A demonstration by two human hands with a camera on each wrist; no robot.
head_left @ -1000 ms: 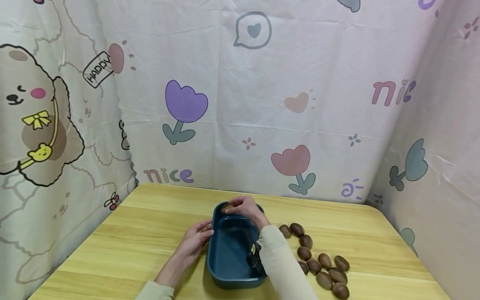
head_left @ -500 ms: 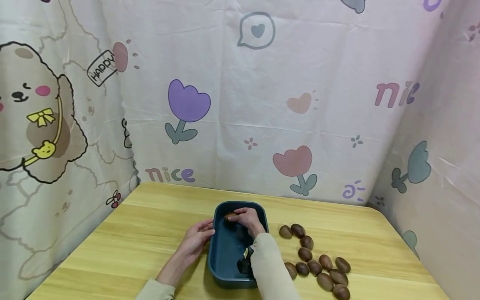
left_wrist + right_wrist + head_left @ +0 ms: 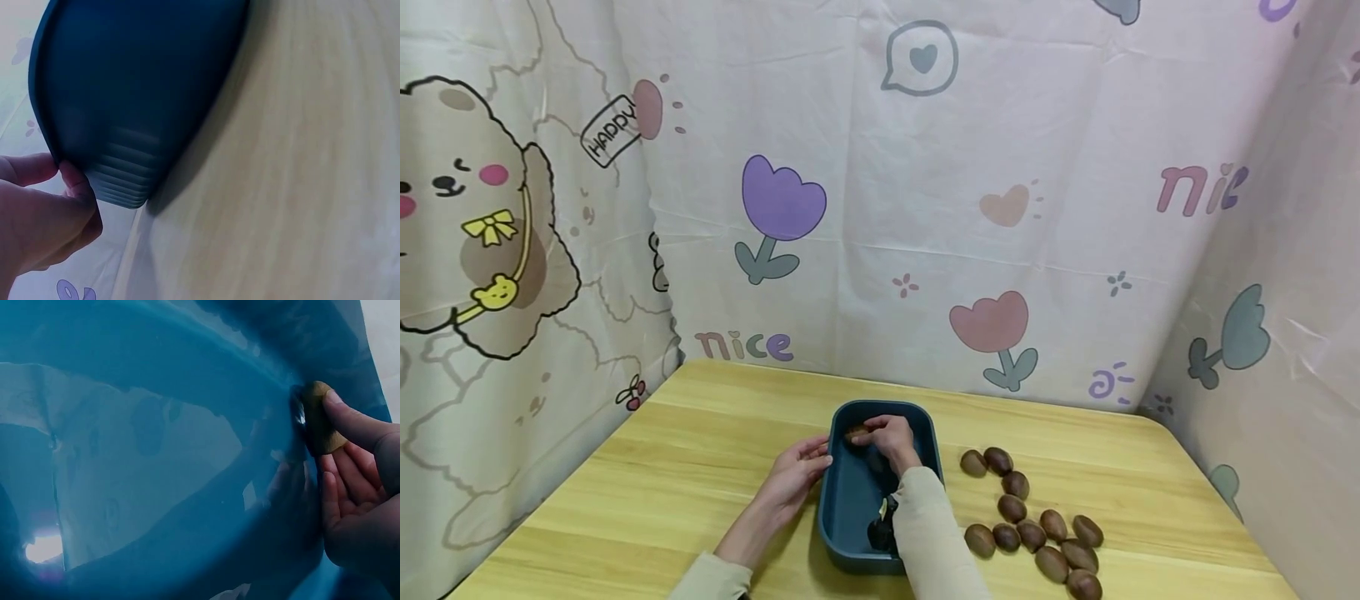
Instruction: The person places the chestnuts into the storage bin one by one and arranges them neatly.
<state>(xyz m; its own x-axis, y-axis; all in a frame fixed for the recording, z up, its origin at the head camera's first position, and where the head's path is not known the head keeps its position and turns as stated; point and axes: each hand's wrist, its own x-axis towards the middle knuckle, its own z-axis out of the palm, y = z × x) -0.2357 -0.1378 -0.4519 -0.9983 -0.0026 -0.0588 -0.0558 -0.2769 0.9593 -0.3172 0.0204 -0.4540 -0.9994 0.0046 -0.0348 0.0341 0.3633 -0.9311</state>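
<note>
I see a bare left hand (image 3: pixel 47 219) touching the dark blue, curved-rimmed container (image 3: pixel 134 112) on a pale wood-grain tabletop (image 3: pixel 294 162).

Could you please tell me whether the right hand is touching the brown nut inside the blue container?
Touching. In the right wrist view, the right hand has its thumb against the brown nut.

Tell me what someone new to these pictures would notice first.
Probably the dark blue bin on the table, with the left hand at its left rim. Inside its far end, the right hand pinches a brown nut. More nuts lie to the bin's right, and a purple tulip stands out on the backdrop.
</note>
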